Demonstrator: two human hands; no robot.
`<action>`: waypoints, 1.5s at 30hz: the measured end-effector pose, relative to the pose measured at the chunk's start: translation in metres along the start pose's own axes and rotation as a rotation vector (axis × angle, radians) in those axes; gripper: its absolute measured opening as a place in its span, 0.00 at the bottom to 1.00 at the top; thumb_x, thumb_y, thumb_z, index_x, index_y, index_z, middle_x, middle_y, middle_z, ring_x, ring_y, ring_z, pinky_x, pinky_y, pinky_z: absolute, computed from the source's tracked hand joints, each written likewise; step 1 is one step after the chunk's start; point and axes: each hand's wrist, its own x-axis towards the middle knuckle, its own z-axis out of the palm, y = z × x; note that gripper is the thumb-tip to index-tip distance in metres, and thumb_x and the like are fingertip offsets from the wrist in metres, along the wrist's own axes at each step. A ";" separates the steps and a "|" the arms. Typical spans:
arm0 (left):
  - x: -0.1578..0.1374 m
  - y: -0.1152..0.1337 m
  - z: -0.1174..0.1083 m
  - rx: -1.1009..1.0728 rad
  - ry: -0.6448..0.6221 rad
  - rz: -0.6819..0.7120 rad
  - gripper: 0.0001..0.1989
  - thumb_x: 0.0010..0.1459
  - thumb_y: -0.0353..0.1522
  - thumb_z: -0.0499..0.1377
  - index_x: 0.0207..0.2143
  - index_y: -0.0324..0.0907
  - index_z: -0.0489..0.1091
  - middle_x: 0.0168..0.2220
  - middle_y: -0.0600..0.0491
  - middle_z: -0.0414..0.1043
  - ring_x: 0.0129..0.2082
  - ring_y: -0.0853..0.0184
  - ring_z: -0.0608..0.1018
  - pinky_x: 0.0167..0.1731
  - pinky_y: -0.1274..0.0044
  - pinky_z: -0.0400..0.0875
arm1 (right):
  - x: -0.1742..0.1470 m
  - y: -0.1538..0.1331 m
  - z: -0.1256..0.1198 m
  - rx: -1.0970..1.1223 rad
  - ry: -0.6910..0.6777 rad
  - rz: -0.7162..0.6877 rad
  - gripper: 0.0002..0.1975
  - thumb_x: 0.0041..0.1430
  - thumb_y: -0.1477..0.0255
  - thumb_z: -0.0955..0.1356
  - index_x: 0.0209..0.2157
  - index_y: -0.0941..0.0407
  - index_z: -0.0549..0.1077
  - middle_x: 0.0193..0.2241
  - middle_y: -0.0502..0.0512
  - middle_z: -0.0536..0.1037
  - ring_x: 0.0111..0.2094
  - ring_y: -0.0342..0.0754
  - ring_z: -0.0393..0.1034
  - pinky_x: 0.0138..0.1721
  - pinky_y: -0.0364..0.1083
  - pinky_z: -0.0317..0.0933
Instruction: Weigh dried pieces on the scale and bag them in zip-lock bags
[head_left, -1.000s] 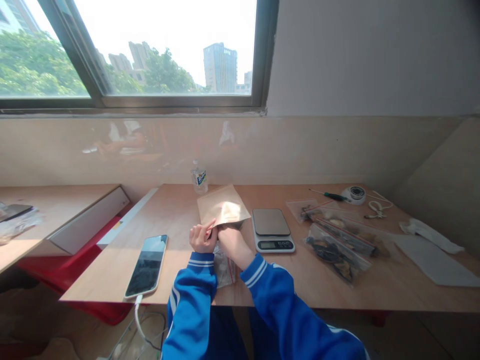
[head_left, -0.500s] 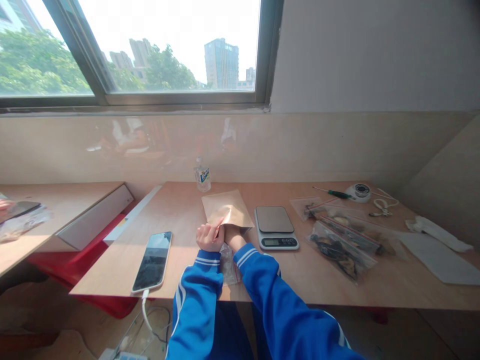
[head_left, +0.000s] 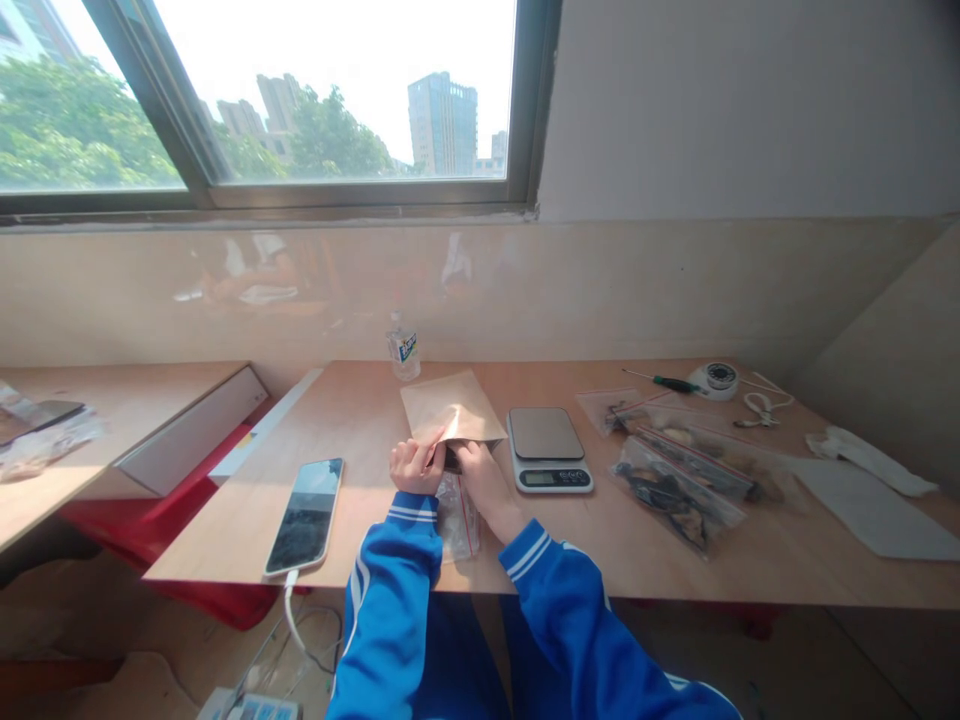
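A brown paper bag [head_left: 454, 405] lies on the table with its mouth towards me. My left hand [head_left: 417, 466] is closed on the near left edge of its mouth. At the same opening is my right hand [head_left: 480, 475], fingers bent and tips partly hidden; what they grip, if anything, cannot be made out. Something dark shows between the hands, either the bag's inside or a thing in it. A clear zip bag [head_left: 457, 530] with a red seal line lies below my hands. Just right of the paper bag stands a digital scale [head_left: 547, 435].
A charging phone [head_left: 307, 515] lies to the left, and a clear bottle [head_left: 405, 350] stands behind. To the right are several filled zip bags [head_left: 679, 500], a screwdriver [head_left: 675, 384], a white camera [head_left: 716, 380] and a white sheet [head_left: 877, 510]. Another table [head_left: 150, 410] stands at left.
My right hand has drawn back out of the paper bag, so its back and fingers now show at the mouth. My left hand keeps its grip on the bag.
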 end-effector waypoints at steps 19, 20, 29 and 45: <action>0.000 -0.005 0.005 0.096 0.254 0.258 0.09 0.59 0.35 0.58 0.35 0.45 0.79 0.16 0.56 0.63 0.20 0.70 0.66 0.28 0.78 0.62 | -0.036 0.028 -0.012 0.154 0.270 -0.356 0.22 0.68 0.76 0.56 0.60 0.50 0.62 0.55 0.54 0.71 0.60 0.47 0.60 0.60 0.53 0.62; 0.000 -0.005 0.004 0.095 0.251 0.261 0.09 0.59 0.35 0.58 0.35 0.45 0.79 0.16 0.55 0.64 0.21 0.70 0.66 0.28 0.78 0.62 | -0.039 0.027 -0.017 0.165 0.293 -0.356 0.22 0.68 0.77 0.56 0.61 0.50 0.62 0.55 0.54 0.71 0.60 0.46 0.60 0.60 0.52 0.62; 0.002 -0.003 0.006 0.093 0.299 0.276 0.08 0.58 0.35 0.60 0.35 0.46 0.79 0.16 0.56 0.63 0.20 0.71 0.65 0.28 0.78 0.62 | -0.076 0.053 -0.063 0.044 0.376 -0.268 0.25 0.66 0.80 0.55 0.62 0.49 0.60 0.58 0.53 0.68 0.61 0.48 0.59 0.62 0.53 0.58; 0.001 -0.010 0.008 0.042 0.285 0.345 0.07 0.56 0.33 0.61 0.37 0.46 0.78 0.18 0.56 0.65 0.21 0.69 0.65 0.28 0.78 0.61 | -0.054 0.124 -0.061 -0.308 0.157 0.051 0.25 0.64 0.76 0.55 0.61 0.53 0.61 0.64 0.55 0.58 0.66 0.54 0.48 0.62 0.62 0.47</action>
